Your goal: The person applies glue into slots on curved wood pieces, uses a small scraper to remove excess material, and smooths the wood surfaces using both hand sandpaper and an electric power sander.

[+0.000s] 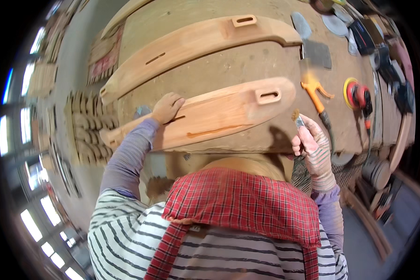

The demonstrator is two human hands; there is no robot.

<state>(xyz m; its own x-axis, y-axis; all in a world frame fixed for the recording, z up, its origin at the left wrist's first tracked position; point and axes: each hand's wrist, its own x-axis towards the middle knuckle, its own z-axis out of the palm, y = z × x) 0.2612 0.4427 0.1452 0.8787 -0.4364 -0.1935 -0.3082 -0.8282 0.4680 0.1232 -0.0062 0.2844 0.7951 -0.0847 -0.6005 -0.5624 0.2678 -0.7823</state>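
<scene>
Wooden board (219, 112): my left hand (169, 107) on edge, can't tell if gripping. My right hand (311, 140) pinches brown-tipped blade (299, 122). Looks like smearing step; next needs light touch.

The top edge crops a curved board (127, 12) (upper left).

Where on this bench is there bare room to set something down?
Bare patches: bench between the near board and far board, and beyond the far board. Crowded: the right side, with sander, orange tool and boxes.
</scene>
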